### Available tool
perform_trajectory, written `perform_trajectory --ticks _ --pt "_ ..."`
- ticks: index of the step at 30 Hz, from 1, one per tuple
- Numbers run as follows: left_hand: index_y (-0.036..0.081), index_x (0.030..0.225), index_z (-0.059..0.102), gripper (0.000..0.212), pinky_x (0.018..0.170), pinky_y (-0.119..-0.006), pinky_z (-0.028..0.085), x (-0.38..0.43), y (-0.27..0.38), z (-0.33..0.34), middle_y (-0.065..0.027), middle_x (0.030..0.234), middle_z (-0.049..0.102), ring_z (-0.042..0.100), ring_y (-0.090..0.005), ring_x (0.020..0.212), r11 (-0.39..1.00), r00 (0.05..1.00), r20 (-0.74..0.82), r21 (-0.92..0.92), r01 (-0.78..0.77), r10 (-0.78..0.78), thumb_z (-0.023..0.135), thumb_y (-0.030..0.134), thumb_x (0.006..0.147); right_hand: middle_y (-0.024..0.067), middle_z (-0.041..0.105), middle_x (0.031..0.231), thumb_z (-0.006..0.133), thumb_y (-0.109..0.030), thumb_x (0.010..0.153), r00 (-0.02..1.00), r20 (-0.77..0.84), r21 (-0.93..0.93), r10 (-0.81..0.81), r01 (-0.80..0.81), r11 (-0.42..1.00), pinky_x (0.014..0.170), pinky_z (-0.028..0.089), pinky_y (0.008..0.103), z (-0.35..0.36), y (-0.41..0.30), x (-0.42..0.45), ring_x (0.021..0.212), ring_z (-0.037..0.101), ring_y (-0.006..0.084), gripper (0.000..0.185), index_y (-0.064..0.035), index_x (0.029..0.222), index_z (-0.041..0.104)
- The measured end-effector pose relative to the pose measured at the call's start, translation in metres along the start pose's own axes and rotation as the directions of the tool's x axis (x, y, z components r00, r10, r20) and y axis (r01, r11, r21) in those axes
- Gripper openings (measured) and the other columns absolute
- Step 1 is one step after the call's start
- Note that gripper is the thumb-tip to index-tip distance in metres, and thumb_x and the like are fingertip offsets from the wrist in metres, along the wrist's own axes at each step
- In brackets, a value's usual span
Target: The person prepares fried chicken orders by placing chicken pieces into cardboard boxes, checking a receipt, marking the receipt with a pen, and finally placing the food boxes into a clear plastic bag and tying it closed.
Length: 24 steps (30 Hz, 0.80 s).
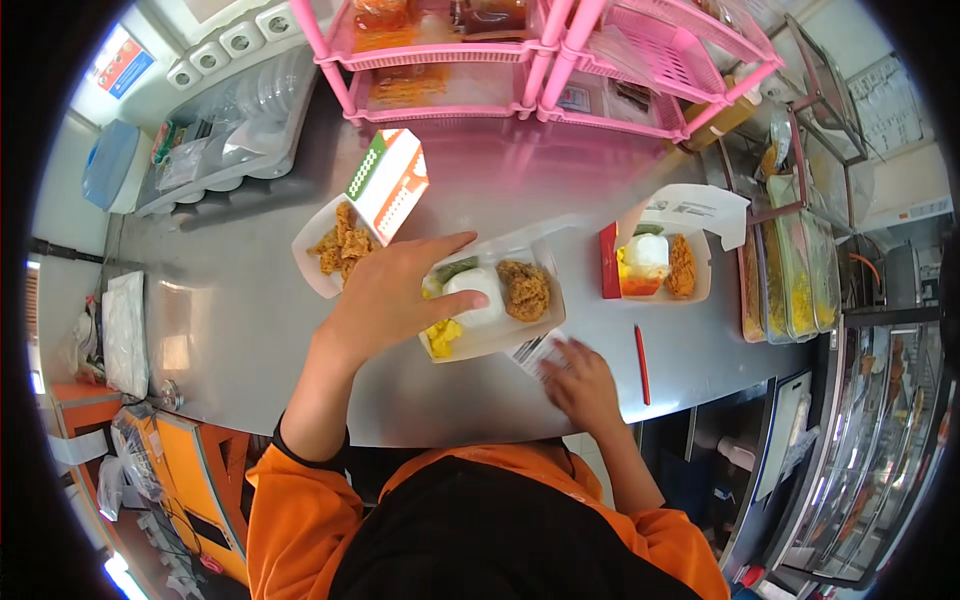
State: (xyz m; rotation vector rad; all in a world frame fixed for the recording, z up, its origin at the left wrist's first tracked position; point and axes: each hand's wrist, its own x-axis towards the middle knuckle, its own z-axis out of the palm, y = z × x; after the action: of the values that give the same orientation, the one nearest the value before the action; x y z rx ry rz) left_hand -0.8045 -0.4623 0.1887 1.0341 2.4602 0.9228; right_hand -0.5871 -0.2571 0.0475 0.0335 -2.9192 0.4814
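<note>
My left hand [390, 292] reaches over an open white paper meal box [495, 341], thumb and index finger spread apart. Inside that box are a white mound of rice [469, 283], a piece of fried chicken [525, 291], yellow scrambled egg [444, 336] and a small green packet [455, 268]. By the box's near right corner, my right hand [579, 381] rests its fingers on a printed paper slip [536, 356]; whether it grips the slip is unclear. A second open box [307, 255] with fried chicken pieces [341, 244] sits beyond my left hand.
At right stands an open red-and-white meal box [611, 262] with rice, egg and chicken. A red pen [642, 364] lies nearer. Pink plastic racks [442, 52] line the back of the steel table [240, 337]. A grey tray of lids [225, 142] is back left; lidded containers [795, 270] stand far right.
</note>
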Motion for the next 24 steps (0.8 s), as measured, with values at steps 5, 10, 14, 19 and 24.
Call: perform_trajectory --ticks 5,10,14,19,24 --pt "0.007 0.110 0.061 0.026 0.075 -0.037 0.046 0.002 -0.001 0.012 -0.0165 0.091 0.063 0.060 -0.0309 0.086 1.000 0.997 -0.070 0.012 0.028 -0.027 0.051 0.010 0.086 0.0082 0.049 0.124 0.061 -0.022 0.077 0.984 0.050 -0.121 0.173 -0.166 0.979 0.084 0.039 0.0414 -0.003 -0.002 -0.007 0.105 0.048 0.0286 0.037 -0.0196 0.114 0.058" --pt "0.009 0.101 0.066 0.023 0.087 -0.041 0.041 -0.032 0.003 0.058 -0.0128 0.108 0.060 0.055 -0.0307 0.101 0.969 0.960 -0.190 0.181 -0.170 0.204 0.059 0.019 0.081 0.0117 0.052 0.116 0.061 -0.013 0.076 0.978 -0.155 0.096 0.142 -0.128 0.987 0.083 0.039 0.0409 0.000 0.020 0.021 0.101 0.049 0.0316 0.034 -0.0106 0.110 0.058" --pt "0.011 0.110 0.061 0.040 0.100 -0.044 0.029 -0.058 -0.022 0.119 -0.0108 0.127 0.046 0.039 -0.0350 0.120 0.980 0.972 -0.222 0.194 -0.033 0.076 0.069 0.016 0.071 0.0141 0.053 0.111 0.059 -0.007 0.078 0.893 -0.409 0.320 0.189 -0.053 0.946 0.086 0.039 0.0415 -0.023 0.013 0.061 0.102 0.049 0.0336 0.027 -0.0034 0.105 0.056" --pt "0.002 0.137 0.026 0.062 0.101 -0.038 0.028 -0.053 -0.034 0.153 -0.0161 0.139 0.030 0.036 -0.0263 0.123 0.931 0.721 -0.591 -0.256 0.259 -0.363 0.054 0.024 0.086 0.0151 0.059 0.105 0.057 -0.004 0.080 0.928 -0.020 0.818 0.373 -0.199 0.540 0.084 0.044 0.0366 0.026 0.032 0.069 0.095 0.057 0.0313 0.030 0.0009 0.109 0.057" --pt "0.004 0.142 0.015 0.059 0.107 -0.032 0.019 -0.052 -0.008 0.138 -0.0107 0.146 0.021 0.022 -0.0217 0.133 0.513 0.735 -0.201 -0.828 0.226 -0.648 0.031 0.038 0.096 0.0142 0.065 0.090 0.061 0.001 0.076 0.907 -0.368 0.626 0.206 0.078 0.776 0.078 0.048 0.0308 0.005 0.012 0.071 0.085 0.063 0.0258 0.025 0.0017 0.102 0.062"
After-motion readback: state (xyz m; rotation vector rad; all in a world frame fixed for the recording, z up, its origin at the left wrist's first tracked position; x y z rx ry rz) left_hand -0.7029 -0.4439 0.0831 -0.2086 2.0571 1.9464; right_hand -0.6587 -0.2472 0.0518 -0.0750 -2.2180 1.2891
